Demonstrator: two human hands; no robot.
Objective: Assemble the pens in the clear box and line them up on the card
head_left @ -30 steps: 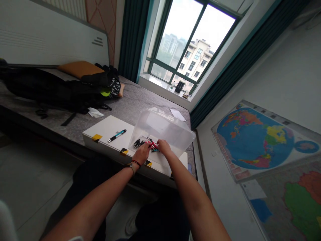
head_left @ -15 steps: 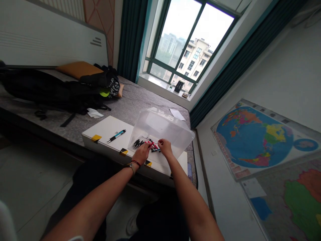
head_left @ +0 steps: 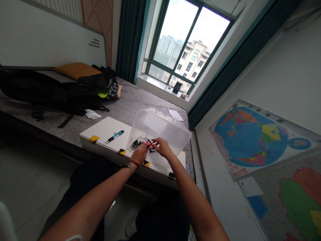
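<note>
My left hand [head_left: 139, 154] is closed around a red pen [head_left: 150, 145] over the mouth of a translucent plastic bin [head_left: 163, 125]. My right hand [head_left: 163, 148] meets it from the other side, its fingers bent and pressed at the pen's far end. Part of the pen is hidden by the fingers. Just beyond my hands, several black pens [head_left: 135, 144] and other pens lie in the bin, which rests tilted on a white box [head_left: 100, 130]. Left of the bin, a blue and black pen [head_left: 114, 136] lies on the box top.
Yellow and black tape [head_left: 94, 139] marks the box's front edge. The box stands on a grey mattress [head_left: 125, 97] with black bags [head_left: 57, 90], a crumpled tissue [head_left: 92, 114] and a white sheet of paper [head_left: 175, 114]. A wall with a world map [head_left: 250, 137] rises at the right.
My right hand has moved left to my left hand and now touches the red pen. The view has shifted slightly; the pen on the box top stays put.
</note>
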